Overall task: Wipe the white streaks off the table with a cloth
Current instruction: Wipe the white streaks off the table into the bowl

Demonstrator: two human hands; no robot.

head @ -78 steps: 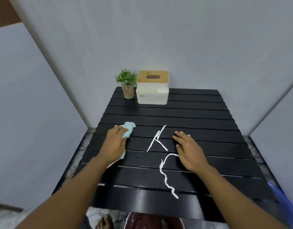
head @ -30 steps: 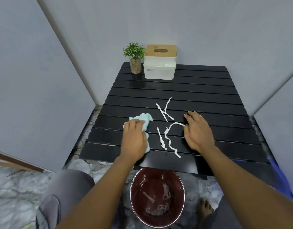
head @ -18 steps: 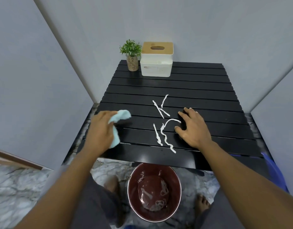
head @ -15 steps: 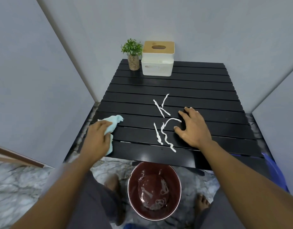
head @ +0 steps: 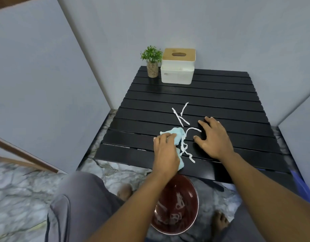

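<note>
Our left hand (head: 165,151), fingers curled round the cloth (head: 177,135), presses it on the table (head: 220,95) against the left edge of the white streaks (head: 183,145), which run far-to-near just rightward, with our right hand (head: 213,138) flat and splayed beyond them.

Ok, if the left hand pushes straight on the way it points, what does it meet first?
Probably the curled white streak right beyond the cloth it grips, then the crossed streaks farther on; depth is unclear.
</note>
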